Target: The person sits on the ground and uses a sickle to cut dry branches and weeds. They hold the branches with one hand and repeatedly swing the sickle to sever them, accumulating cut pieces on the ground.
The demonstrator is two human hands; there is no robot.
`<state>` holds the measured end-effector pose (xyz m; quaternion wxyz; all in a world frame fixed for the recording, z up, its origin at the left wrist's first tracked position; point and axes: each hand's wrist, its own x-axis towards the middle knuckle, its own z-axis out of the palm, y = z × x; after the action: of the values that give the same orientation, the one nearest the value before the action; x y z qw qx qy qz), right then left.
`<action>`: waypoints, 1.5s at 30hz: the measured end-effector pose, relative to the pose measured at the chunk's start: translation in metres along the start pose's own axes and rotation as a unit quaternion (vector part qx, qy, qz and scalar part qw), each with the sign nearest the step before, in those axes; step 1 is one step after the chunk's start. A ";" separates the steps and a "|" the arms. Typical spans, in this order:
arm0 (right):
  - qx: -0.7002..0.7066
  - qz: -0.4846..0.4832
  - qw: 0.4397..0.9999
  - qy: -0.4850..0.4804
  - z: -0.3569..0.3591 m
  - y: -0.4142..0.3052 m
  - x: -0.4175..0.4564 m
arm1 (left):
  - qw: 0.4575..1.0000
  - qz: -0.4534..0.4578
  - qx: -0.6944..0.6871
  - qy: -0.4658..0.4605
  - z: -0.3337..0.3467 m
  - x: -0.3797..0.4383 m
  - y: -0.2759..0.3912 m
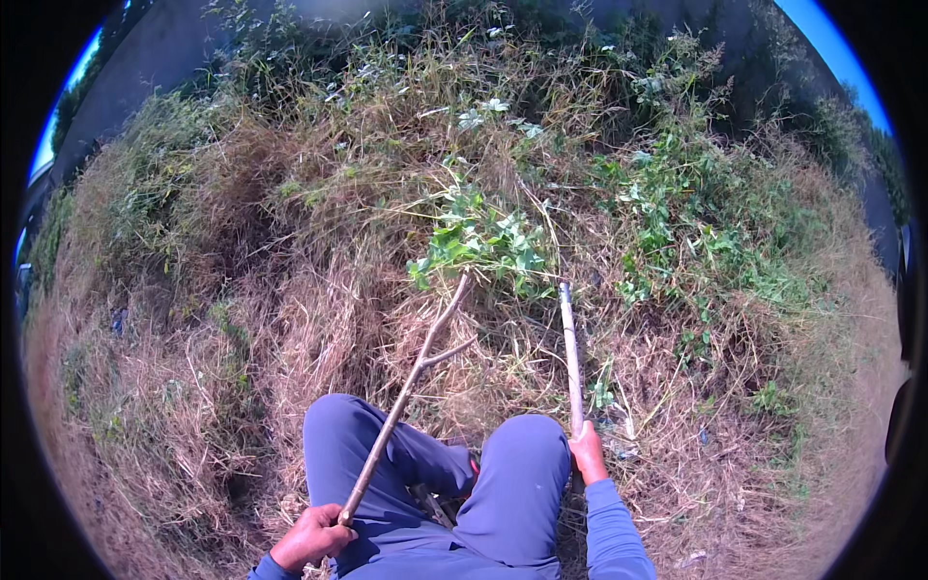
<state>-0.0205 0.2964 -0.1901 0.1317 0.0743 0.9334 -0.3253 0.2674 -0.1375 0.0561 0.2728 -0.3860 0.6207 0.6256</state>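
My left hand (pixel 313 537), at the bottom left, grips the lower end of a forked wooden stick (pixel 406 391). The stick slants up to the right across my left knee, its side branch pointing right and its tip at a clump of green leafy vine (pixel 482 243). On the right, my right hand (pixel 589 453) is closed around a straight, pale wooden handle (pixel 571 355) just beyond my right knee. The handle points away from me; its far end is thin and greyish, close to the right edge of the leaves, and whatever is attached there cannot be made out.
Dry cut grass (pixel 348 319) covers the ground around my bent knees. More green vines (pixel 656 232) grow at the right. Taller weeds (pixel 464 65) rise ahead, with dark grey surfaces beyond them on both sides. A few small litter scraps (pixel 622 442) lie near my right hand.
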 end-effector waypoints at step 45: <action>0.025 -0.031 0.999 0.013 0.000 -0.019 -0.026 | 0.714 0.372 0.529 0.267 -0.015 0.250 0.216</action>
<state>0.0001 0.2805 -0.1711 0.1071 0.0526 0.9284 -0.3519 -0.0460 -0.2042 -0.0262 0.0007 -0.0678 0.9909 0.1165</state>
